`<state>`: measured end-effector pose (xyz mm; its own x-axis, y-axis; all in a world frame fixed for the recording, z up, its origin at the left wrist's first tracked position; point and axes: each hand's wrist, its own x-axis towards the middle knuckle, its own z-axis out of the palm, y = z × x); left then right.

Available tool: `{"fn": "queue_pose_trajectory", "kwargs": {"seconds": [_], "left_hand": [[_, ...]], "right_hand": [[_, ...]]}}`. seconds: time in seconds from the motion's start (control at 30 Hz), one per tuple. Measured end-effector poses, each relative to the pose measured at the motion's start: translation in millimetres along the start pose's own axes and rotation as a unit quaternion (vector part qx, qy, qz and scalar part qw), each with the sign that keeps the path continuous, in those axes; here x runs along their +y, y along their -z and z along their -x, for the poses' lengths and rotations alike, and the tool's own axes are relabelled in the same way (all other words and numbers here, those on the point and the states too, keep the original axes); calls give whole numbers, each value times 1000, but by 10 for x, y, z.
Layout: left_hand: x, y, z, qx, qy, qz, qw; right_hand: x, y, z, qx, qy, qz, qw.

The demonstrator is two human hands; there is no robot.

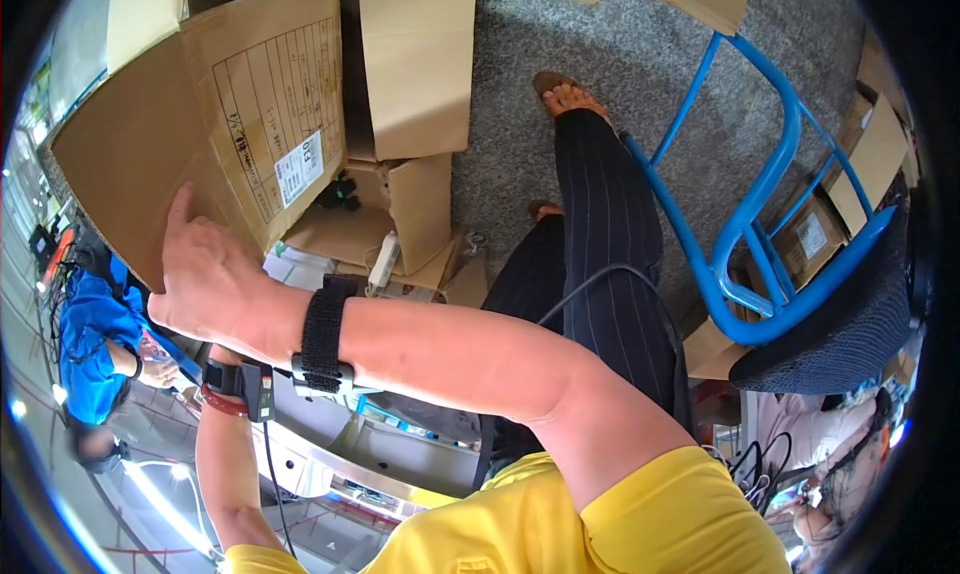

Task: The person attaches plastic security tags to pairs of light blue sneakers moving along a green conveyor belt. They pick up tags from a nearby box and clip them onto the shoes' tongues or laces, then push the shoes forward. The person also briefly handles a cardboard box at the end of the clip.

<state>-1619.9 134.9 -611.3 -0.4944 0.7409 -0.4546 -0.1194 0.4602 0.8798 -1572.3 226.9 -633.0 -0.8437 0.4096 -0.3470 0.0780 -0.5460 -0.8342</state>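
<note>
My right hand reaches across to the left and lies flat against the big outer flap of an open cardboard box, index finger stretched up along it. A black strap wraps that wrist. My left hand is almost wholly hidden under my right forearm; only its wrist shows, with a red band and a small black device on it. Inside the box lie a small black item and a white oblong item.
My legs in dark striped trousers stand on grey carpet, one sandalled foot forward. A blue-framed chair is at the right among more cardboard boxes. A person in blue is at the left, another person at lower right.
</note>
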Motion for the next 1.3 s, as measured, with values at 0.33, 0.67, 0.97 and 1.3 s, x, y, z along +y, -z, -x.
{"fn": "queue_pose_trajectory", "kwargs": {"seconds": [0.33, 0.67, 0.97, 1.3], "left_hand": [[-38, -54, 132, -15, -10, -1, 1000], [12, -105, 85, -45, -37, 5, 998], [28, -25, 15, -181, -21, 176, 967], [10, -467, 94, 217, 72, -159, 960]], "right_hand": [[-18, 13, 50, 26, 9, 10, 1000], [-84, 72, 162, 43, 40, 92, 994], [-77, 66, 297, 37, 39, 200, 978], [-23, 34, 324, 54, 72, 297, 951]]}}
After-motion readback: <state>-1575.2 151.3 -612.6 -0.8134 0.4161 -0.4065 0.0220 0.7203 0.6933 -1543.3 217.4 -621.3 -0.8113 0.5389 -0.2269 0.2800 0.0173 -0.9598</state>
